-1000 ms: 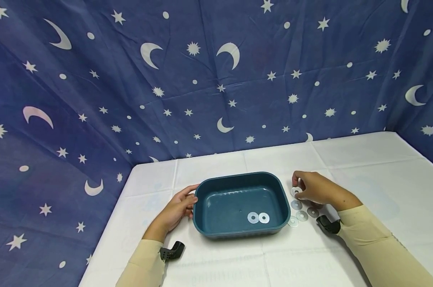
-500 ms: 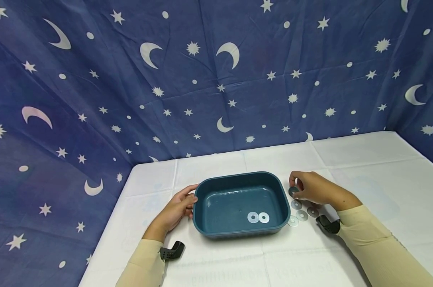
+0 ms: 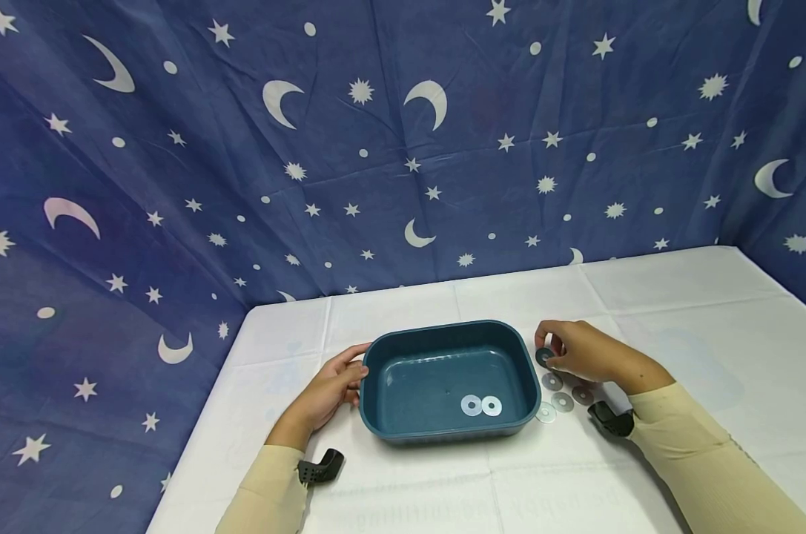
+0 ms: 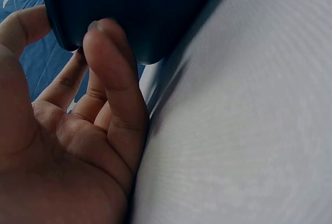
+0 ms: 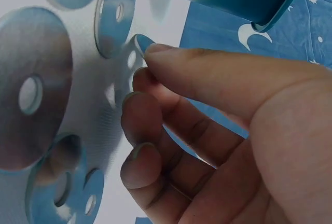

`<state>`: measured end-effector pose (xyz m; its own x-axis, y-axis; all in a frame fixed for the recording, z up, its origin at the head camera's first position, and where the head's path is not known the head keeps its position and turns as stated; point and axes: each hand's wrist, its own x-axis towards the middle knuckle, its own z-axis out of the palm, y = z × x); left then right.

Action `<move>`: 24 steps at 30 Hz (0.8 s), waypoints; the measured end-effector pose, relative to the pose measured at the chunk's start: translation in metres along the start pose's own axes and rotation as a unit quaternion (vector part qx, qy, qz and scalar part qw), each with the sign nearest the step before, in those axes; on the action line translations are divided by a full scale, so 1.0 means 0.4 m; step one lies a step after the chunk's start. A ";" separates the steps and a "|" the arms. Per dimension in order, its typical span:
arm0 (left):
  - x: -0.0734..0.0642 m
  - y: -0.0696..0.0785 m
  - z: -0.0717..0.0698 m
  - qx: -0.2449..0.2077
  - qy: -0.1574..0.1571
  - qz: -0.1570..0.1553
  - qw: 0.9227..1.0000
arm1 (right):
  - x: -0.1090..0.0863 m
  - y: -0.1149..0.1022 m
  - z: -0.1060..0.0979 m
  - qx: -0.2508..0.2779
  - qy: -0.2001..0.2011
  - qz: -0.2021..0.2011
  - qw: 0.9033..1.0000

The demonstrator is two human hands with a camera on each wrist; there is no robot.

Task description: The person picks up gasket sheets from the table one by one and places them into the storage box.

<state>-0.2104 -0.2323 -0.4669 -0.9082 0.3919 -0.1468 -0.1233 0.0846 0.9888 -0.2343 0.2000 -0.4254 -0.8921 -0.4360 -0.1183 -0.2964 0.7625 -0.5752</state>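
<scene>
My right hand (image 3: 579, 352) pinches a flat metal washer (image 3: 544, 357) between thumb and fingertips, close over the cloth beside the bin's right end. In the right wrist view this washer (image 5: 141, 45) shows nearly edge-on at the thumb tip. Several loose washers (image 3: 563, 402) lie near that hand, along the bin's right side. The dark teal plastic bin (image 3: 416, 386) stands upright, with a washer (image 3: 471, 405) and another washer (image 3: 491, 406) side by side on its floor. My left hand (image 3: 325, 389) holds the bin's left end, thumb at the rim and fingers against the outer wall.
A white cloth (image 3: 429, 482) with fold creases covers the table. Blue fabric (image 3: 389, 259) with moons and stars rises behind and to the left. Each wrist wears a black camera, the left wrist camera (image 3: 321, 467) sitting low near the cloth.
My right fingers have drawn the pinched washer slightly left, toward the bin. It has tilted, and its face looks dark instead of bright. My left hand and the bin keep their places.
</scene>
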 end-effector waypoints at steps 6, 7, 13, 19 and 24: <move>0.001 -0.003 -0.001 -0.001 -0.001 0.002 1.000 | -0.004 -0.006 -0.003 -0.009 -0.003 -0.020 1.000; 0.001 -0.004 -0.001 -0.001 0.000 0.002 1.000 | -0.005 -0.008 -0.004 -0.010 -0.002 -0.024 1.000; 0.000 -0.005 -0.002 -0.003 0.000 0.001 1.000 | -0.006 -0.026 -0.009 -0.008 0.009 -0.033 0.999; -0.001 -0.005 -0.004 -0.005 0.001 0.001 1.000 | -0.008 -0.049 -0.016 -0.018 0.035 -0.043 0.998; 0.001 -0.004 -0.004 -0.004 0.001 0.000 1.000 | -0.011 -0.063 -0.024 -0.034 0.088 -0.064 0.994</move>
<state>-0.2113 -0.2338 -0.4683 -0.9089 0.3901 -0.1476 -0.1274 0.0772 0.9888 -0.2264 0.1874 -0.4027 -0.8898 -0.4456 0.0983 -0.4279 0.7400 -0.5189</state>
